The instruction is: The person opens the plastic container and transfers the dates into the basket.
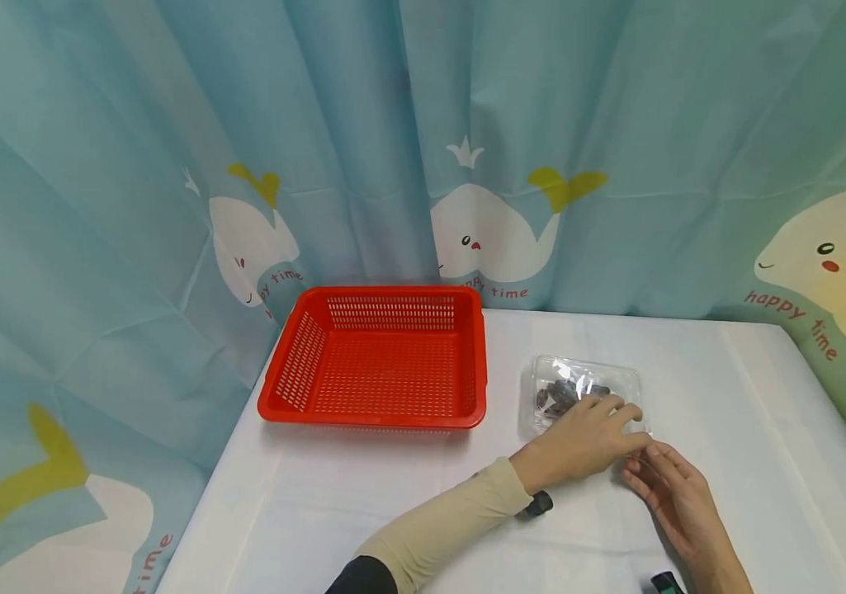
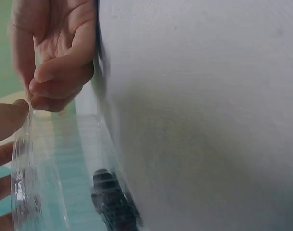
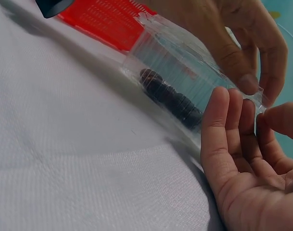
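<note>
A clear plastic box (image 1: 584,381) with dark pieces (image 3: 170,96) inside lies on the white table (image 1: 393,495), right of the red basket (image 1: 381,359). My left hand (image 1: 584,436), in a beige sleeve, reaches across and lies over the box's near side, its fingers (image 3: 247,82) curled onto the near right corner. My right hand (image 1: 662,480) is palm up at that same corner. Its thumb (image 3: 281,120) and fingers (image 3: 233,125) pinch the thin clear rim. In the left wrist view the right hand (image 2: 55,62) meets my left thumb (image 2: 6,120) at the box's edge (image 2: 45,159).
The red basket has nothing in it and stands at the table's back left. A blue curtain (image 1: 423,148) with whale prints hangs close behind and on both sides. The table's left edge (image 1: 207,487) drops off near the basket.
</note>
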{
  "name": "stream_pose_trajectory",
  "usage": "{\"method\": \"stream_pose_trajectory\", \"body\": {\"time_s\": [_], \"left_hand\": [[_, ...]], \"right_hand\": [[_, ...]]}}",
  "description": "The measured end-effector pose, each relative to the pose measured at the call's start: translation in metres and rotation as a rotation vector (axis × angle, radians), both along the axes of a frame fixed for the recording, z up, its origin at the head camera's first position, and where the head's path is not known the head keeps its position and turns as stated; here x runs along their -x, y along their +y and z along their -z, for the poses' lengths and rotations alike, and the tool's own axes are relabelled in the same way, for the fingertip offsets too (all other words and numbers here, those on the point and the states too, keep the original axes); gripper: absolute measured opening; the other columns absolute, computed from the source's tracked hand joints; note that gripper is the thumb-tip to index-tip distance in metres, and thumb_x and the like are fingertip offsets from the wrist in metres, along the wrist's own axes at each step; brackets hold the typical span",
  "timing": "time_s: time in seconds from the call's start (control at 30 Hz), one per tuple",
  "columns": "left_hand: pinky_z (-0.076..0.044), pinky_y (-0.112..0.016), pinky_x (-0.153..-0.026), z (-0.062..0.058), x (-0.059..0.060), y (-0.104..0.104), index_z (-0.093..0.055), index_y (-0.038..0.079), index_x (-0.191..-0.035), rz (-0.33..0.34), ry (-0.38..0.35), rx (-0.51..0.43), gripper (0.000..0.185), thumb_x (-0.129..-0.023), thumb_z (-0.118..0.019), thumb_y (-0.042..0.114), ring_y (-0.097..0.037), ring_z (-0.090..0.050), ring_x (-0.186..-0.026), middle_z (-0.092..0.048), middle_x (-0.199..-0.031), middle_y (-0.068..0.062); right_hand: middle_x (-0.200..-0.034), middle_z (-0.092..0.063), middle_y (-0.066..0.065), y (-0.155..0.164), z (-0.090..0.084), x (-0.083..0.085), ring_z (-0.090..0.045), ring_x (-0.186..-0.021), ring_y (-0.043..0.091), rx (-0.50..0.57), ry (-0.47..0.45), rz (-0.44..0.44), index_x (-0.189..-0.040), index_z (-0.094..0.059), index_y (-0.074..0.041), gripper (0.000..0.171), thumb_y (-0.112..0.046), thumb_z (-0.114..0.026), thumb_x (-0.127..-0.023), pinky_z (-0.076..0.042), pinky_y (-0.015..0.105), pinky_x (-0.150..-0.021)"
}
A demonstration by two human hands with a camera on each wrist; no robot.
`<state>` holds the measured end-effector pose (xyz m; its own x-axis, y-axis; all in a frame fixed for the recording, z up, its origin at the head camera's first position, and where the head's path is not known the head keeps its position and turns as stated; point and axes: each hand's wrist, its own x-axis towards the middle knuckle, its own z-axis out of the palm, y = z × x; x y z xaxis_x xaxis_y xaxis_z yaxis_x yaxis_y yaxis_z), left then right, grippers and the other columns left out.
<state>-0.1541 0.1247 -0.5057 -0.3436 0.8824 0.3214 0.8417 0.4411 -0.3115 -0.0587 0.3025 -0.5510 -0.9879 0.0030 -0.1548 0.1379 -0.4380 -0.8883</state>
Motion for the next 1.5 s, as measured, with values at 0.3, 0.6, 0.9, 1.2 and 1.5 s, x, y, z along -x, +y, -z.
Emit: {"method": "stream_pose_trajectory", "body": {"time_s": [0.3, 0.6, 0.9, 1.2, 1.5], "left_hand": [[-0.052, -0.021, -0.081, -0.003, -0.003, 0.009, -0.067, 0.04, -0.122, -0.021, 0.01, -0.024, 0.034, -0.095, -0.062, 0.059, -0.007, -0.06, -0.107, -0.063, -0.128, 0.011], [-0.051, -0.019, -0.07, 0.001, -0.008, 0.013, -0.069, 0.039, -0.118, -0.038, 0.074, -0.023, 0.038, -0.09, -0.064, 0.063, -0.005, -0.06, -0.096, -0.065, -0.116, 0.013], [-0.049, -0.016, -0.064, 0.007, -0.01, 0.015, -0.07, 0.036, -0.111, -0.03, 0.142, -0.068, 0.035, -0.088, -0.066, 0.062, -0.005, -0.059, -0.086, -0.065, -0.105, 0.015], [-0.046, -0.016, -0.061, 0.004, -0.01, 0.018, -0.066, 0.033, -0.11, -0.055, 0.157, -0.067, 0.043, -0.081, -0.068, 0.065, -0.004, -0.057, -0.081, -0.064, -0.101, 0.016], [-0.047, -0.018, -0.068, 0.003, -0.011, 0.014, -0.066, 0.034, -0.115, -0.028, 0.117, -0.037, 0.039, -0.089, -0.063, 0.063, -0.004, -0.059, -0.093, -0.064, -0.108, 0.016]], "right_hand": [[-0.116, -0.068, -0.011, -0.002, 0.001, 0.002, -0.07, -0.102, 0.006, -0.033, -0.036, 0.026, -0.114, -0.07, -0.021, 0.025, -0.013, -0.046, -0.112, -0.06, 0.022, -0.092], [-0.117, -0.066, -0.012, -0.003, -0.001, 0.0, -0.071, -0.104, 0.004, -0.063, -0.029, 0.024, -0.115, -0.069, -0.022, 0.023, -0.015, -0.047, -0.112, -0.059, 0.021, -0.094], [-0.117, -0.068, -0.012, -0.002, 0.001, 0.001, -0.071, -0.105, 0.005, -0.047, -0.029, 0.016, -0.116, -0.072, -0.021, 0.028, -0.012, -0.046, -0.112, -0.061, 0.022, -0.09], [-0.114, -0.069, -0.013, -0.003, 0.0, 0.002, -0.071, -0.102, 0.005, -0.073, -0.059, 0.018, -0.115, -0.072, -0.024, 0.027, -0.014, -0.047, -0.112, -0.061, 0.022, -0.089], [-0.116, -0.068, -0.013, -0.002, -0.003, 0.001, -0.07, -0.104, 0.005, -0.027, -0.049, 0.018, -0.116, -0.072, -0.023, 0.028, -0.013, -0.047, -0.112, -0.061, 0.022, -0.089]]}}
